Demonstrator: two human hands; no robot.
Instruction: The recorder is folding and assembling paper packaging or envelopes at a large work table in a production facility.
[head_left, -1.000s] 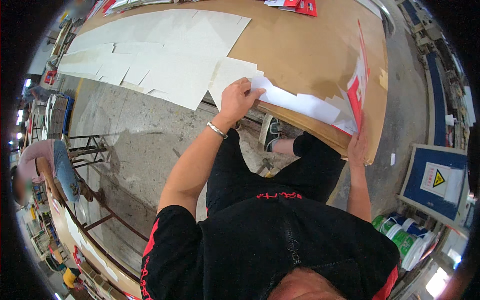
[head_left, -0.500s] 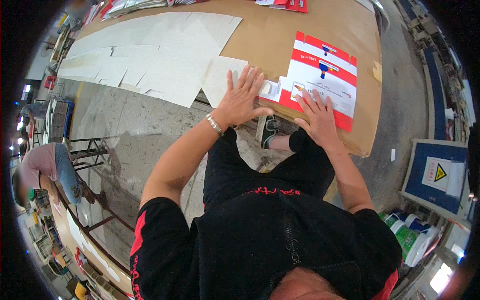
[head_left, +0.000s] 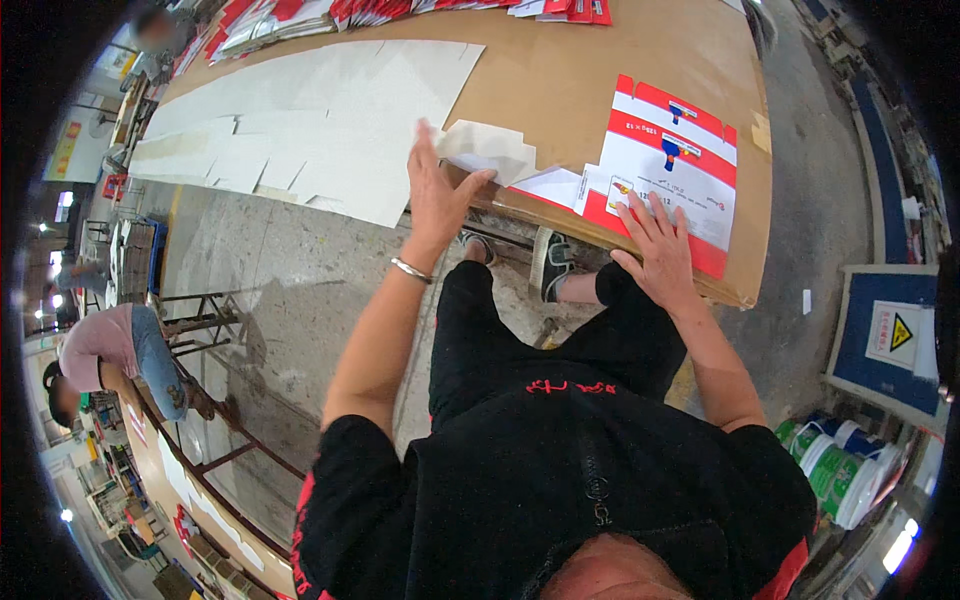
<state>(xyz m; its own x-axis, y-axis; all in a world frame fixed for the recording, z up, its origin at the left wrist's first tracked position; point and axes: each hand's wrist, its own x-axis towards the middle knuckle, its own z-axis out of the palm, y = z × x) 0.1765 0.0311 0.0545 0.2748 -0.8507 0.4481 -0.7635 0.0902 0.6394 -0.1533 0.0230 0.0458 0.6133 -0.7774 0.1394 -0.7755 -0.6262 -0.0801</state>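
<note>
Table (head_left: 575, 80): brown top.
White sheets (head_left: 330, 120): overlapping, on table's left.
Red-and-white card (head_left: 695, 190): flat, table's near right corner.
Left hand (head_left: 438, 208): fingers together, thumb apart, beside a pale flap (head_left: 490, 146).
Right hand (head_left: 662, 254): fingers spread, resting on the card.

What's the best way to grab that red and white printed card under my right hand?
Probably pinch the printed card by its near edge, coming from your side, thumb below and fingers on top. It lies flat on the brown surface, and that edge runs close to the surface's own edge, likely giving your right hand room.
</note>
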